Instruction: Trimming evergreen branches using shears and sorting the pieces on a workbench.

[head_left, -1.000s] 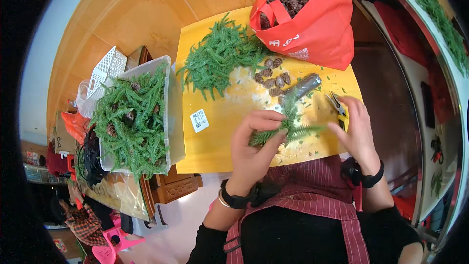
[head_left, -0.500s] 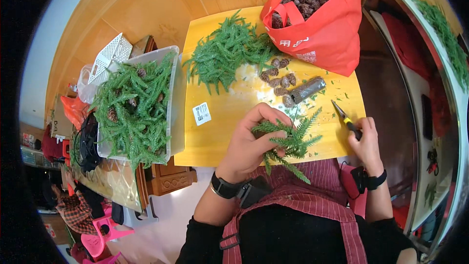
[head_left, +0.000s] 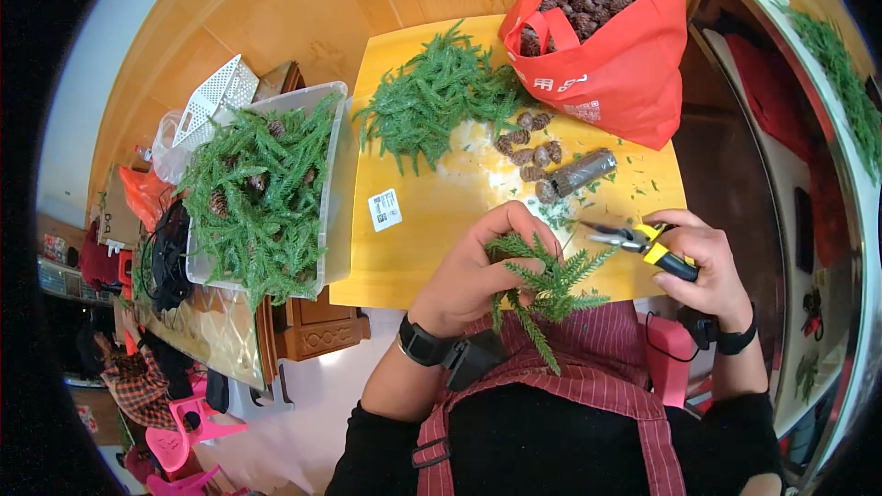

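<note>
Grasping a green sprig (head_left: 554, 290), the left hand (head_left: 494, 266) is over the near edge of the table (head_left: 404, 262). The right hand (head_left: 706, 262) grips the pliers (head_left: 654, 250), which point left beside the sprig. Loose cones (head_left: 541, 156) lie near the red bag (head_left: 611, 83).

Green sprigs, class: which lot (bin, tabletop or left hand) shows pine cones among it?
The heap in the clear bin: brown cones show amid its greenery; the tabletop pile and the bunch in the left hand show none.

pliers (head_left: 627, 238): metal, plastic grips (head_left: 678, 264) | bag (head_left: 611, 73): matt cloth | cones (head_left: 593, 0): rough | bin (head_left: 338, 193): smooth plastic
</note>
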`<action>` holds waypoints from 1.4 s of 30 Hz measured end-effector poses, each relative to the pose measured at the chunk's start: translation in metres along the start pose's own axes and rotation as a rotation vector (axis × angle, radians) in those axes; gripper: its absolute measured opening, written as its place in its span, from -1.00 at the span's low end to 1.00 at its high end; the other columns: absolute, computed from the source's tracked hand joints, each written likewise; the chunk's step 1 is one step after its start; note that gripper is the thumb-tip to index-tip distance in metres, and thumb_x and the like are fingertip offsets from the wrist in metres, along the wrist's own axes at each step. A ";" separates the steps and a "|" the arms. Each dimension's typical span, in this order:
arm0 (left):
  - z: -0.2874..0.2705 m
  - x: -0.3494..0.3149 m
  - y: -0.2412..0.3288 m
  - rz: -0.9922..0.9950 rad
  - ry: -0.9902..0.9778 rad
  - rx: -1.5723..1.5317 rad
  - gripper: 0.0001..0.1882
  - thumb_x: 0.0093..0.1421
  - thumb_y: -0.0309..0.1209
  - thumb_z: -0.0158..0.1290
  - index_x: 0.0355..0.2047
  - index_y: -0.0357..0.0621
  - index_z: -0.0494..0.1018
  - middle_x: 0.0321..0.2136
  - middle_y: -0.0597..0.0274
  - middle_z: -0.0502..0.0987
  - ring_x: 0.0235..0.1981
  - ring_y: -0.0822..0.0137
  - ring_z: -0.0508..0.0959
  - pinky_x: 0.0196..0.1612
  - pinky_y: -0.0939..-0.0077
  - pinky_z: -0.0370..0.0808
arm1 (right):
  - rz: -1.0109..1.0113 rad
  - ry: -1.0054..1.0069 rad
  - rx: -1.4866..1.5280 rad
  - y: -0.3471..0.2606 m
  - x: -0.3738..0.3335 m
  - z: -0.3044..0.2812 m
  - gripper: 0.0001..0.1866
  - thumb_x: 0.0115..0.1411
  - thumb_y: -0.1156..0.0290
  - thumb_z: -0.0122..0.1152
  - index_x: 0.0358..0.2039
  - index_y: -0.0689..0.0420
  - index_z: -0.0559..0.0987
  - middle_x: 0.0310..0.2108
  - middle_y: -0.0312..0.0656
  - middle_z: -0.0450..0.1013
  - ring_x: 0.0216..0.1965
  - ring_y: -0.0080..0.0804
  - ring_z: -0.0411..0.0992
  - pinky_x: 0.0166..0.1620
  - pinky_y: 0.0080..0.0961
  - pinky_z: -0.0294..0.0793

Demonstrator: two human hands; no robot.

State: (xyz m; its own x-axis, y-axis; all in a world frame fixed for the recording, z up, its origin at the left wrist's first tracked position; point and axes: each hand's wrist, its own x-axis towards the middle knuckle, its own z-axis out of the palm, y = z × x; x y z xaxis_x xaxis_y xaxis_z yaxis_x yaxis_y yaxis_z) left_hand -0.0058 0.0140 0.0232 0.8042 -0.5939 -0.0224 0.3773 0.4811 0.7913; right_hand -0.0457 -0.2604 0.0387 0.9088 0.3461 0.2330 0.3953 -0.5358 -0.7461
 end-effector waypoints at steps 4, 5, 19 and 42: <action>0.000 0.000 -0.001 0.012 -0.012 0.009 -0.77 -0.08 -0.54 0.12 -0.47 -0.14 0.26 -0.50 0.20 0.35 -0.40 0.34 0.37 -0.53 0.60 0.33 | -0.154 -0.046 0.005 -0.004 0.007 0.000 -0.78 -0.20 0.34 0.25 -0.65 0.22 0.44 -0.53 -0.14 0.44 -0.14 -0.06 0.41 -0.13 -0.30 0.37; 0.002 -0.001 0.002 -0.012 -0.002 0.014 -0.77 -0.08 -0.54 0.12 -0.47 -0.14 0.26 -0.49 0.18 0.36 -0.43 0.35 0.38 -0.56 0.64 0.32 | -0.172 -0.042 0.007 -0.004 0.008 0.001 -0.78 -0.21 0.34 0.26 -0.65 0.21 0.45 -0.53 -0.15 0.44 -0.15 -0.06 0.41 -0.13 -0.29 0.37; -0.011 -0.002 0.003 -0.098 -0.119 0.038 -0.78 0.00 -0.59 0.07 -0.35 -0.12 0.31 -0.30 0.24 0.45 -0.51 0.54 0.43 -0.54 0.71 0.37 | -0.210 -0.055 -0.008 -0.007 0.017 0.004 -0.81 -0.23 0.42 0.33 -0.65 0.15 0.47 -0.57 -0.25 0.45 -0.27 -0.18 0.45 -0.22 -0.38 0.43; 0.007 0.005 0.000 0.835 0.241 1.114 -0.79 -0.13 -0.69 0.14 -0.46 -0.21 0.40 -0.41 0.11 0.49 -0.42 0.25 0.49 -0.34 0.45 0.46 | -0.199 0.083 -0.190 -0.013 0.019 0.016 -0.76 -0.22 0.54 0.28 -0.72 0.21 0.33 -0.66 -0.09 0.36 -0.48 -0.16 0.46 -0.48 -0.43 0.40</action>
State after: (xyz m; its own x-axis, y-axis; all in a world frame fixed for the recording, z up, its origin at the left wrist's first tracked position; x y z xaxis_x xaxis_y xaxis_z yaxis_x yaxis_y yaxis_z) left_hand -0.0049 0.0067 0.0271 0.7077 -0.2137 0.6734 -0.7063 -0.1903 0.6819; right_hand -0.0353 -0.2343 0.0426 0.8157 0.3987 0.4192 0.5776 -0.6015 -0.5519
